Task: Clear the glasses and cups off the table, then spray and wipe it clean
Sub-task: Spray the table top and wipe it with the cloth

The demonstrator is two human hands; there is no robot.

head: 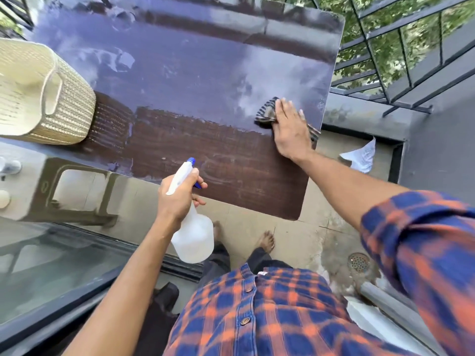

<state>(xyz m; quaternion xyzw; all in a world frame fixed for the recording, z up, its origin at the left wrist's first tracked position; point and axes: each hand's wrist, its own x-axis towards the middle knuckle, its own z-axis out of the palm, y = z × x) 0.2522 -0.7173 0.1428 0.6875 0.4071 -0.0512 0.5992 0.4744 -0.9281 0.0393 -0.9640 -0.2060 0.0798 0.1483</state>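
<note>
two hands are busy: your right hand (pixel 291 129) lies flat, fingers straight, pressing the striped cloth (pixel 266 111) at 1 o'clock, just beside the table's (pixel 192 86) right edge. your left hand (pixel 177 199) grips the spray bottle (pixel 192 240) by its neck at 11, over the near edge. the rest of the top stretches toward 10 o'clock, nearer your right. glare blurs wet from dry, your palm covers part of the cloth, and the basket (pixel 38 93) is cut off at 9.

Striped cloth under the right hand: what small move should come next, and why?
Probably sweep the cloth leftward across the table. The right hand presses it flat near the right edge, and hazy smears cover the surface to its left; the left hand grips the spray bottle.
</note>
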